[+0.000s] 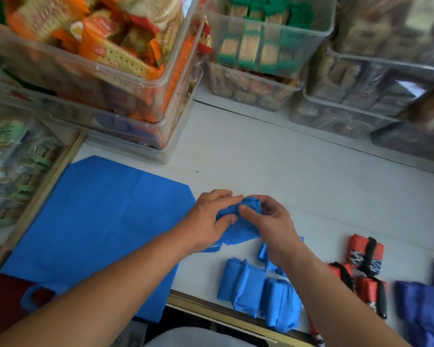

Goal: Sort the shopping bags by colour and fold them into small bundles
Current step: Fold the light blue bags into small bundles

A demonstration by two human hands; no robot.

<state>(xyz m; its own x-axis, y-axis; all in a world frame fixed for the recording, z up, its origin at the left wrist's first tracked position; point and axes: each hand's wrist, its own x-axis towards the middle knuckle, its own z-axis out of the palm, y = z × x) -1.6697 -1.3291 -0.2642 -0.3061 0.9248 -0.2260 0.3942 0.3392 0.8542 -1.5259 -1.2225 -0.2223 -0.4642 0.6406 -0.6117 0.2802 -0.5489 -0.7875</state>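
Observation:
A partly folded light-blue bag [238,229] lies on the white counter [273,166] in the middle. My left hand [208,219] grips its left side with thumb on top, and my right hand [271,221] pinches its upper right end. A flat light-blue bag [95,221] is spread out to the left. Two folded light-blue bundles [258,294] sit near the front edge. Red-and-black bundles [366,256] lie to the right, and dark blue bundles [426,304] at the far right.
Clear plastic tubs of snack packets stand along the back: orange packs [105,53], green packs [263,38] and dark packs [368,78]. A wooden-edged case [18,166] of goods borders the left. A dark red bag [3,299] lies under the flat blue one.

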